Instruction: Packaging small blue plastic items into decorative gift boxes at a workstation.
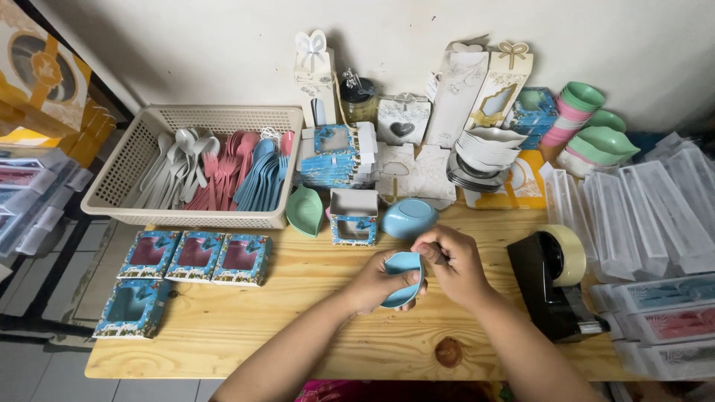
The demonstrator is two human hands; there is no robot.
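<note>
My left hand holds a small blue leaf-shaped dish over the wooden table. My right hand pinches at the dish's upper right rim, its fingers closed on something small that I cannot make out. Just beyond the hands lie a second blue dish turned over, an open blue gift box and a green leaf dish.
A beige basket of white, pink and blue plastic spoons stands at the back left. Several blue window boxes lie front left. A black tape dispenser sits right, clear plastic cases beyond it. Stacked dishes and gift boxes line the wall.
</note>
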